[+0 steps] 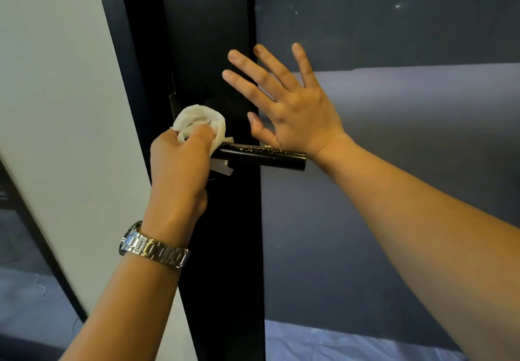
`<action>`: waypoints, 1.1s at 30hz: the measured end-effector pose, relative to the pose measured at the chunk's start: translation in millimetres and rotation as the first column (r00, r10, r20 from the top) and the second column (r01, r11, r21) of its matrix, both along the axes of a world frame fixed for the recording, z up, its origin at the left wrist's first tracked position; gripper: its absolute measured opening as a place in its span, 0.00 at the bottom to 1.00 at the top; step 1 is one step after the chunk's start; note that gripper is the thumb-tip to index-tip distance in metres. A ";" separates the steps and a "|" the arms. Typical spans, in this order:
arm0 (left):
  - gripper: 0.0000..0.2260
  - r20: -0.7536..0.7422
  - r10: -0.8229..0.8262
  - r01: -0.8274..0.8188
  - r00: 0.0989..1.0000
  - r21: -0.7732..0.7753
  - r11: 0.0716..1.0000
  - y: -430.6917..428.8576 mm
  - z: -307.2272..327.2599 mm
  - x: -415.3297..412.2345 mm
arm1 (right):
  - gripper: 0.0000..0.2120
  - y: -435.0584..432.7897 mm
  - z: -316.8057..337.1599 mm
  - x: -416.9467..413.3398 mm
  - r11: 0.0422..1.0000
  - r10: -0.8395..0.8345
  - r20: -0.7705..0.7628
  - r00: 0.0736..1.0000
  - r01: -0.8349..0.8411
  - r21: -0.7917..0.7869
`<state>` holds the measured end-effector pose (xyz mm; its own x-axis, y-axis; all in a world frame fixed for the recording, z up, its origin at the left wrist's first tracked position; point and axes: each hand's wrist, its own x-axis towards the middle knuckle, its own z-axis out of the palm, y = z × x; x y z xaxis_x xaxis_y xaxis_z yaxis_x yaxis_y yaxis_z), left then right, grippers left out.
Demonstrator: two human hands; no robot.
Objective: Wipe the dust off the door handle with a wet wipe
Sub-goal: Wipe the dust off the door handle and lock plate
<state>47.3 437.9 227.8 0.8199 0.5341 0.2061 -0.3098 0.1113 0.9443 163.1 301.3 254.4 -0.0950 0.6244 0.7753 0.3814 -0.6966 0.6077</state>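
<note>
Left hand [180,161] has its fingers clenched around the wet wipe [201,123] at the base of the black door handle [261,156], right hand [292,107] flat and spread on the door [225,248], so honestly the lever could dip under pressure and the wipe skid off, leaving that dusty far end.

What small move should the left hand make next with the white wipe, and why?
Probably slide the crumpled white wet wipe, held by the left hand, rightward along the black cylindrical door handle: pale dust streaks show on its top, and the wipe sits at its base.
</note>
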 end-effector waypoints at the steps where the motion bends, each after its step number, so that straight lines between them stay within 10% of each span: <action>1: 0.09 0.001 -0.014 0.014 1.000 -0.023 1.000 0.6 1.0 0.1 | 0.25 -0.1 0.5 -0.1 1.000 0.000 -0.001 1.000 0.000 -0.001; 6: 0.11 0.055 -0.211 0.215 0.976 -0.404 0.889 6.8 11.2 -2.6 | 0.25 -0.4 0.1 -0.3 1.000 0.015 -0.006 1.000 -0.015 0.005; 14: 0.10 0.157 -0.431 0.440 0.889 -0.557 0.704 6.8 24.5 -16.2 | 0.25 -0.1 1.3 -1.3 1.000 0.006 -0.009 1.000 -0.006 -0.001; 18: 0.07 -0.038 -0.145 0.147 0.989 0.049 0.988 -4.2 13.2 -17.5 | 0.25 -0.7 0.9 -1.8 1.000 -0.004 -0.013 1.000 0.004 0.000; 20: 0.12 -0.067 0.123 -0.075 0.990 0.489 0.869 -1.9 5.4 -18.8 | 0.25 -0.7 0.4 -2.1 1.000 0.001 -0.018 1.000 -0.001 -0.007; 22: 0.13 0.097 0.345 -0.287 0.934 0.780 0.556 -0.2 1.6 -25.0 | 0.25 -0.9 1.3 -2.0 1.000 0.000 -0.013 1.000 -0.001 -0.014; 26: 0.10 0.289 0.206 -0.334 0.935 0.912 0.237 -11.4 5.2 -48.1 | 0.27 -0.7 0.5 -1.7 0.999 -0.038 -0.005 0.999 0.038 -0.016; 33: 0.13 0.067 -0.088 -0.054 0.994 0.989 0.137 -11.7 31.3 -37.5 | 0.22 0.0 0.9 -3.0 0.996 -0.087 0.047 0.995 0.087 0.006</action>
<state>9.9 426.2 259.1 0.7660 -0.2029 0.6099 -0.4051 -0.8891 0.2131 160.1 301.4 255.3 -0.0768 0.6289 0.7737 0.2901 -0.7283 0.6208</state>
